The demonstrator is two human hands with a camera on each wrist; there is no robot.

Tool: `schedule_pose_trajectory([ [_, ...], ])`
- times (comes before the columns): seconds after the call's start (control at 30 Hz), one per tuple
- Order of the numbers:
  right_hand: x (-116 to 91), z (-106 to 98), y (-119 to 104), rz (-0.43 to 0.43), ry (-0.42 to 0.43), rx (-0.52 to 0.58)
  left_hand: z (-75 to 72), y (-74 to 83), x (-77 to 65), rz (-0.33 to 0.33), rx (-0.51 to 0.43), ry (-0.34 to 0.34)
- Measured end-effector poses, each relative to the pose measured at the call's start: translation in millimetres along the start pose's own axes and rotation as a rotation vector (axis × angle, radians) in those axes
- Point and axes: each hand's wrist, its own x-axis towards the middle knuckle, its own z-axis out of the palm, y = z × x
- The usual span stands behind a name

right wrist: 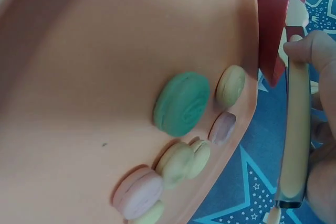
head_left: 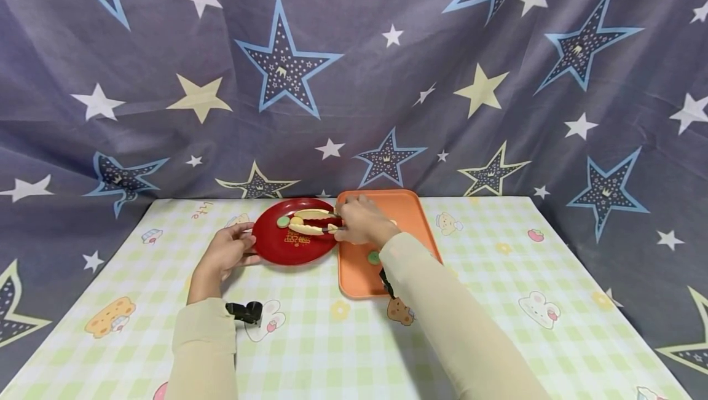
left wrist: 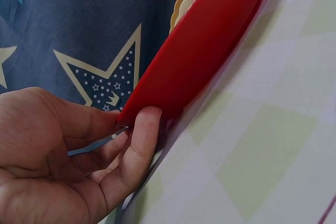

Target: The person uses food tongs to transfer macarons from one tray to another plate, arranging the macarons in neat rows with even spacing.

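My left hand (head_left: 225, 251) pinches the left rim of a round red plate (head_left: 276, 254), thumb above and fingers below in the left wrist view. Over the plate, my right hand (head_left: 362, 223) grips a pair of tongs (head_left: 314, 214) with cream scalloped tips. A yellow-orange macaron (head_left: 297, 221) lies between those tips, low over the plate. Just left of it sits a light green macaron (head_left: 283, 222). In the right wrist view the tongs' beige handle (right wrist: 295, 140) runs along my palm.
An orange tray (head_left: 354, 280) stands right beside the plate, under my right forearm. It holds several macarons, among them a green one (right wrist: 182, 103), a yellow one (right wrist: 230, 86) and a pink one (right wrist: 138, 192). A starry curtain (head_left: 354, 80) hangs behind the checked tablecloth (head_left: 310, 351).
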Motion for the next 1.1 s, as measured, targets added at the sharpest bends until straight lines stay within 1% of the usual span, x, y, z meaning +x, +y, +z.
schedule_pose_trajectory([
  [0.13, 1.9, 0.9, -1.7, 0.022, -0.009, -0.001, -0.1, -0.4, -0.4, 0.001, -0.003, 0.0],
  [0.33, -0.1, 2.2, -0.8, 0.014, -0.007, 0.006, -0.8, -2.2, 0.6, 0.003, -0.003, -0.002],
  [0.53, -5.6, 2.5, 2.8, 0.013, -0.007, 0.048, 0.4, -2.6, 1.7, 0.01, -0.006, -0.013],
  [0.77, -12.7, 1.3, 11.0, -0.008, 0.036, 0.091, 0.6, -3.8, 3.1, 0.005, -0.017, -0.011],
  [0.93, -24.1, -2.2, 18.3, -0.047, 0.097, 0.089, 0.1, -3.3, 3.4, 0.007, -0.02, -0.01],
  [1.1, -35.8, -5.0, 24.8, -0.086, 0.133, 0.057, -1.4, -2.4, 1.6, 0.008, -0.024, -0.007],
])
